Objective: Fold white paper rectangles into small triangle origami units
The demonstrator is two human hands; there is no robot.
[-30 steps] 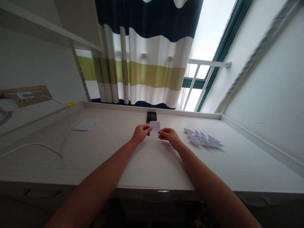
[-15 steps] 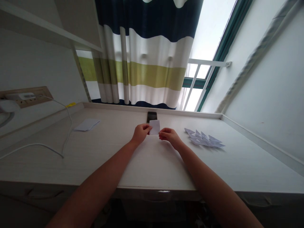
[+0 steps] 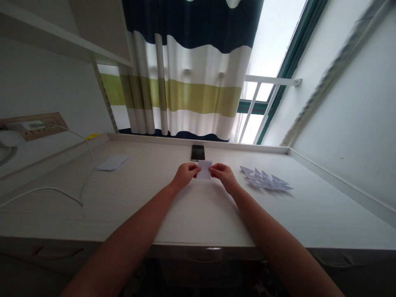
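A small white square of paper (image 3: pixel 204 170) is held upright above the desk, between my two hands. My left hand (image 3: pixel 185 174) pinches its left edge, thumb in front. On the opposite edge, my right hand (image 3: pixel 223 175) grips it between thumb and fingers. Just behind the paper lies a dark smartphone (image 3: pixel 198 152), flat on the desk. Several folded white paper boats (image 3: pixel 266 181) sit in a cluster to the right of my right hand. A flat stack of white paper (image 3: pixel 113 162) rests on the left.
The white desk (image 3: pixel 204 218) has a raised rim along its back and right side. A white charging cable (image 3: pixel 92 165) runs from a wall socket strip (image 3: pixel 58 122) down onto the desk's left part. A striped curtain (image 3: pixel 198 97) hangs behind the back rim.
The paper has moved slightly right and down, uncovering more of the phone. My right hand has gone from the paper's lower corner to a pinch on its right edge.
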